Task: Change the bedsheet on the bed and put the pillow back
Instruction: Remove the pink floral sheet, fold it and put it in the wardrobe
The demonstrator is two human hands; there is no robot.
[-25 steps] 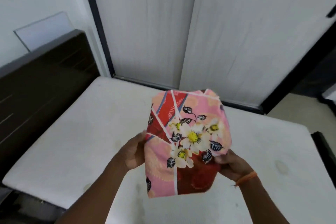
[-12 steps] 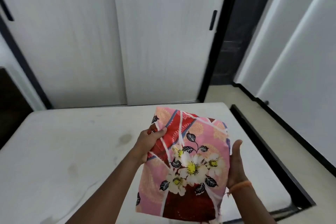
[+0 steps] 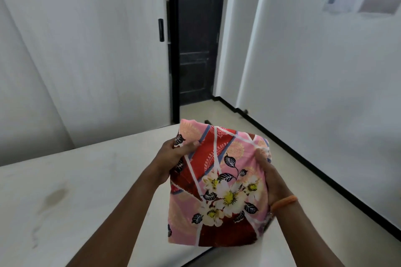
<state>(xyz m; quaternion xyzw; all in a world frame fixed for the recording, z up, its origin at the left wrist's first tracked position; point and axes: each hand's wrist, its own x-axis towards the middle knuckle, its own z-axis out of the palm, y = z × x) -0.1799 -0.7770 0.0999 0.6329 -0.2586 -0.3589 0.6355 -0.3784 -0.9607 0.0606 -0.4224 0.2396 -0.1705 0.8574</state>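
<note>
While a bare, stained mattress fills the room's left side, a person holds a folded floral bedsheet above its corner.

White sliding panels, a dark doorway and a papered wall stand behind; left hand fingers pinch the bedsheet's upper edge, right hand fingers clamp its side.
</note>
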